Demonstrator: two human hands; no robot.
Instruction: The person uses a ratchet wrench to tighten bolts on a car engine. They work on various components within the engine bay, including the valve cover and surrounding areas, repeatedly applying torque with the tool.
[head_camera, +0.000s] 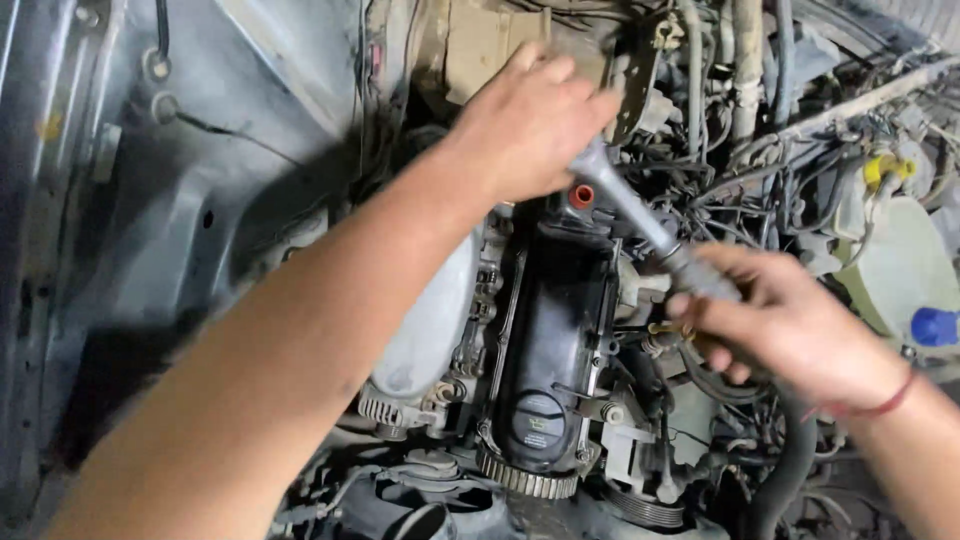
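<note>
I look down into an engine bay. My left hand (525, 120) is closed over the head end of a long grey ratchet wrench (640, 220) at the top of the engine. My right hand (790, 325) grips the wrench's handle end, lower right, and wears a red thread at the wrist. The wrench slants from upper left to lower right above the black valve cover (555, 340). An orange cap (581, 195) sits just beside the wrench's head. What the wrench head sits on is hidden under my left hand.
A toothed timing pulley (525, 480) sits at the cover's near end, a silver alternator (430, 330) to its left. Hoses and wires crowd the right side, with a white reservoir (900, 265) and blue cap (935, 327). Grey inner fender panel (190, 200) at left.
</note>
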